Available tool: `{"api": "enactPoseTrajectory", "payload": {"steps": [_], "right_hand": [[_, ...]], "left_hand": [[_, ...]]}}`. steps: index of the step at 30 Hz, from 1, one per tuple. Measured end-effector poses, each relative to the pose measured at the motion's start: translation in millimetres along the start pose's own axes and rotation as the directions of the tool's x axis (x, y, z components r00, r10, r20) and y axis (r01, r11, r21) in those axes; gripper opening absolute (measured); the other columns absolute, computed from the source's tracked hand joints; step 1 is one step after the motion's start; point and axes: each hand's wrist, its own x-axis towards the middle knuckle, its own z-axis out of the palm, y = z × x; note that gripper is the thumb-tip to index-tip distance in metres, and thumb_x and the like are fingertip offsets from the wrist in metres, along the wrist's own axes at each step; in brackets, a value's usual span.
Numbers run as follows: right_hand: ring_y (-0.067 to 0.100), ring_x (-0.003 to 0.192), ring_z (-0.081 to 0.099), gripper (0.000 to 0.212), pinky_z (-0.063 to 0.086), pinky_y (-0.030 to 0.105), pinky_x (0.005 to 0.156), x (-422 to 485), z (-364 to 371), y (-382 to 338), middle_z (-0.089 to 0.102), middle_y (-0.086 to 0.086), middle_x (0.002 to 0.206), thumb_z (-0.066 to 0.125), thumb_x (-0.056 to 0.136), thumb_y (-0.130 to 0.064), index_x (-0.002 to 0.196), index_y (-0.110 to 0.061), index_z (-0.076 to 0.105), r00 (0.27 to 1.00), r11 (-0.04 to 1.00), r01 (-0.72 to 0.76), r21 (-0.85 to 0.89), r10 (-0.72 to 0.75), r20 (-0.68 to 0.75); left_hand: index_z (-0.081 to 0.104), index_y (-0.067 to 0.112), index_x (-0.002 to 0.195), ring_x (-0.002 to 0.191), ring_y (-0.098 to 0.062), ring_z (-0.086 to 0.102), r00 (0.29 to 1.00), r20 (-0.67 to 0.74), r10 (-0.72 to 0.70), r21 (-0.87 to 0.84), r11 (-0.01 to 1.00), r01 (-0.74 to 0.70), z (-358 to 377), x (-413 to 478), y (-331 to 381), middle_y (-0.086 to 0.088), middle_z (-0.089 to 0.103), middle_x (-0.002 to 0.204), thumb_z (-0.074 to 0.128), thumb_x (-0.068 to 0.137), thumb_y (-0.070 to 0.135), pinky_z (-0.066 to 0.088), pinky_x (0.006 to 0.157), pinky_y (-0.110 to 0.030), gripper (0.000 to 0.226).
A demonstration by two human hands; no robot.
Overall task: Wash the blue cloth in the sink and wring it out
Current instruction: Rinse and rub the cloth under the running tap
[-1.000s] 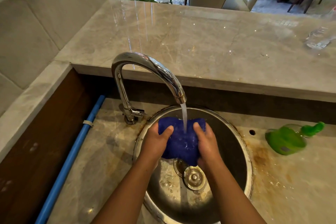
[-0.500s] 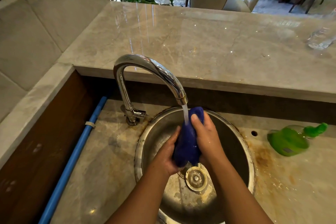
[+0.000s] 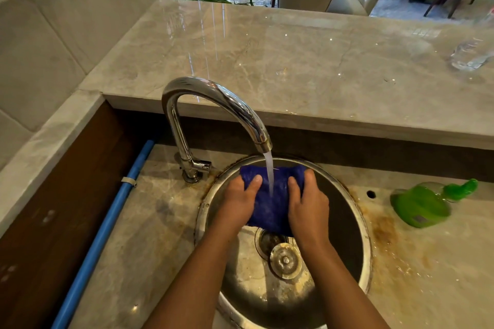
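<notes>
Both hands gripped the cloth (image 3: 272, 203) under running water.
Left hand (image 3: 238, 204) and right hand (image 3: 308, 208) clutched nubbly blue fabric over the round steel sink (image 3: 358, 235).

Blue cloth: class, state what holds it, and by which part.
Both hands hold the blue cloth under the running tap: left hand at its left edge, right hand at its right edge.

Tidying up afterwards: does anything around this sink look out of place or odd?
The green bottle lies tipped on its side right of the sink; brown stains spread beside the rim there.
</notes>
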Motion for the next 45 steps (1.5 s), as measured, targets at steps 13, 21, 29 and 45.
{"api": "enactPoseTrajectory", "payload": {"steps": [13,21,29,45], "right_hand": [[0.026,0.105,0.072,0.024,0.058,0.050,0.091,-17.8,28.1,5.9,0.074,0.006,0.118,0.056,0.100,-0.025,0.123,-0.023,0.063,0.810,0.391,-0.579,0.716,0.375,0.451],[0.032,0.102,0.072,0.021,0.062,0.045,0.074,-14.5,24.8,7.3,0.071,0.013,0.118,0.054,0.102,-0.025,0.121,-0.021,0.061,0.795,0.403,-0.575,0.712,0.479,0.371],[0.002,0.061,0.058,0.014,0.048,0.018,0.057,-24.4,15.6,-38.5,0.062,-0.004,0.074,0.060,0.098,-0.023,0.086,-0.024,0.053,0.997,0.943,-0.045,0.331,0.024,0.068],[0.020,0.080,0.067,0.016,0.059,0.037,0.075,11.9,19.7,-14.4,0.067,0.009,0.093,0.050,0.104,-0.026,0.095,-0.021,0.062,0.860,0.711,-0.509,0.485,0.451,0.240]], "left_hand": [[0.057,0.025,0.117,0.103,-0.025,0.065,0.989,0.033,-0.143,-0.537,0.832,0.138,6.9,-14.7,1.6,-0.003,0.067,0.114,0.054,0.101,0.036,0.054,0.091,-0.049,0.020],[0.060,0.022,0.110,0.097,-0.021,0.069,0.990,0.106,-0.093,-0.274,0.954,0.119,-1.3,-10.8,-3.9,-0.005,0.071,0.109,0.057,0.100,0.024,0.057,0.083,-0.038,0.010],[0.057,0.021,0.105,0.085,-0.024,0.069,0.976,-0.047,-0.212,-0.413,0.894,0.175,21.5,-10.8,-7.9,-0.007,0.070,0.096,0.046,0.103,0.039,0.057,0.073,-0.039,0.021],[0.061,0.021,0.112,0.098,-0.028,0.072,0.980,0.113,-0.165,-0.552,0.809,0.200,9.1,-9.9,-14.6,-0.008,0.073,0.109,0.072,0.089,0.017,0.058,0.089,-0.053,0.025]]}}
